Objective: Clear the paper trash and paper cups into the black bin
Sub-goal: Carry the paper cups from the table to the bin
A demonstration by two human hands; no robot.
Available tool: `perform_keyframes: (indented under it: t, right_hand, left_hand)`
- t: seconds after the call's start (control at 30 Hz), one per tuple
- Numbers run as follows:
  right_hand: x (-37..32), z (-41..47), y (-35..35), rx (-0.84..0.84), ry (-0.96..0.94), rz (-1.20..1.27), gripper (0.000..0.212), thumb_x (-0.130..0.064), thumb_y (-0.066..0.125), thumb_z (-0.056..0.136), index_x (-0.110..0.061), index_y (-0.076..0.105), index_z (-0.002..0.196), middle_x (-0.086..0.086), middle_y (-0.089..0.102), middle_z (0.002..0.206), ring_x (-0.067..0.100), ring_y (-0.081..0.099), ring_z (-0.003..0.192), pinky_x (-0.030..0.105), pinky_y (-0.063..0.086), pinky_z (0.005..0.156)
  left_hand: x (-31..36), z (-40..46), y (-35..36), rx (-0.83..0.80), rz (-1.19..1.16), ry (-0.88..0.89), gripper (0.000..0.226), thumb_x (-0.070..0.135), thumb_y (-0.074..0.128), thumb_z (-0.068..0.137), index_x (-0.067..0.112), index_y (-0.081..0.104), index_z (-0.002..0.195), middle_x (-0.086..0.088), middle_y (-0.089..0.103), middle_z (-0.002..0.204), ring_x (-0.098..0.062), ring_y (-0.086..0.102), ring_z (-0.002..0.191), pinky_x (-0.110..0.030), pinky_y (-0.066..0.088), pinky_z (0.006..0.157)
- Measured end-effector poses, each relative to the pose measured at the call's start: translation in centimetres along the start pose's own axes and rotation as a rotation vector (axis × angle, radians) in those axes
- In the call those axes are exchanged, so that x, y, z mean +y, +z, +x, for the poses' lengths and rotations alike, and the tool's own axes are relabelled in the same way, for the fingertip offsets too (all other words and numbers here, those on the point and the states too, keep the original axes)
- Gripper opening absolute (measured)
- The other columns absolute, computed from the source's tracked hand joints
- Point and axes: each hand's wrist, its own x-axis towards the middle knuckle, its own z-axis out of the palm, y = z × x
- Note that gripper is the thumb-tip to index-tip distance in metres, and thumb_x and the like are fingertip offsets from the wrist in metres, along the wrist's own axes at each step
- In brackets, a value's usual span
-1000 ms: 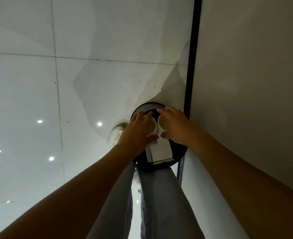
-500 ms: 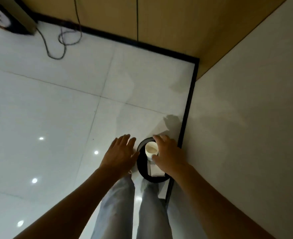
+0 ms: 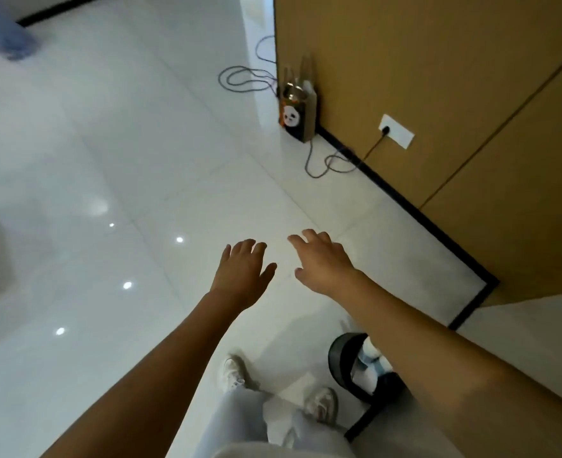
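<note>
The round black bin (image 3: 337, 360) stands on the white floor in the corner at lower right, partly hidden under my right forearm. Inside it lie white paper cups (image 3: 370, 350) and white paper (image 3: 365, 380). My left hand (image 3: 241, 271) hovers over the floor with fingers spread, holding nothing. My right hand (image 3: 321, 261) is beside it, fingers loosely spread and also holding nothing. Both hands are well above and in front of the bin.
A brown wooden wall (image 3: 438, 94) with a black skirting runs along the right. A paper bag with a panda face (image 3: 298, 109) stands against it, near grey cables (image 3: 326, 163) and a white socket (image 3: 397, 131). My shoes (image 3: 231, 373) are on the floor by the bin.
Both hands let go of the cups over the bin and rose away from it, now with nothing in them. The view swung up and left, so the bin now sits at lower right.
</note>
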Motion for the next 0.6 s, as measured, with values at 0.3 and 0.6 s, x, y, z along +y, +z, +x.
perform_keyframes:
  t: [0.3, 0.6]
  right_hand:
    - [-30.7, 6.4, -0.5, -0.035, -0.415, -0.129, 0.064, -0.023, 0.056, 0.09, -0.024, 0.025, 0.147, 0.007, 0.029, 0.15, 0.029, 0.032, 0.133, 0.042, 0.037, 0.1]
    - [-55.3, 10.8, 3.8, -0.171, -0.703, -0.163, 0.064, -0.027, 0.057, 0.09, -0.026, 0.026, 0.147, 0.003, 0.029, 0.151, 0.026, 0.03, 0.135, 0.041, 0.038, 0.103]
  left_hand:
    - [-24.6, -13.2, -7.7, 0.163, -0.106, -0.431, 0.053, 0.044, 0.038, 0.099, 0.014, 0.036, 0.142, -0.007, 0.041, 0.144, -0.025, 0.038, 0.132, -0.043, 0.02, 0.115]
    - [-45.5, -24.6, -9.9, 0.247, -0.213, -0.793, 0.049, 0.044, 0.04, 0.098, 0.014, 0.042, 0.138, -0.007, 0.048, 0.137, -0.024, 0.046, 0.123, -0.037, 0.031, 0.108]
